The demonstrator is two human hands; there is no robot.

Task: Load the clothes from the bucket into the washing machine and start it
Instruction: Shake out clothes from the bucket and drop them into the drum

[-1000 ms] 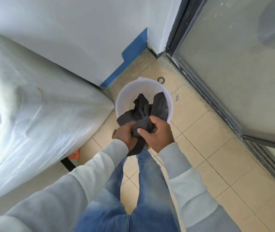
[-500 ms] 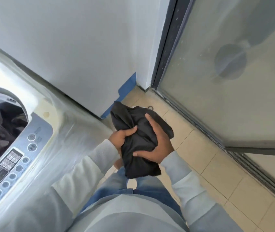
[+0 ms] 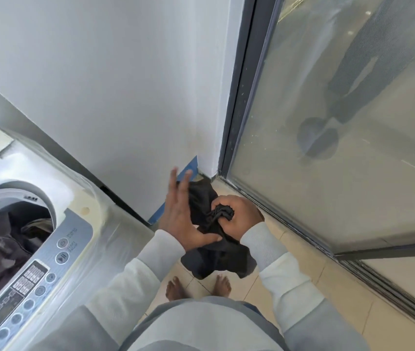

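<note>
A black garment [image 3: 215, 262] is bunched at waist height to the right of the washing machine [image 3: 92, 198]. My right hand [image 3: 243, 216] grips a twisted fold of it. My left hand [image 3: 177, 216] lies flat against its left side, fingers straight and spread, thumb on the fabric. The machine's top opening [image 3: 6, 239] is uncovered, with dark clothes inside. Its control panel [image 3: 29, 282] with round buttons runs along the near edge. The bucket is out of view.
A white wall [image 3: 112, 84] stands behind the machine, with a blue strip at its base. A glass sliding door [image 3: 340, 160] and its floor track close off the right side. My bare feet [image 3: 176, 288] stand on beige tiles.
The view has risen from the bucket to the machine. The garment came up out of the bucket in both hands. My left hand's fingers have straightened off it; my right hand has re-gripped a fold.
</note>
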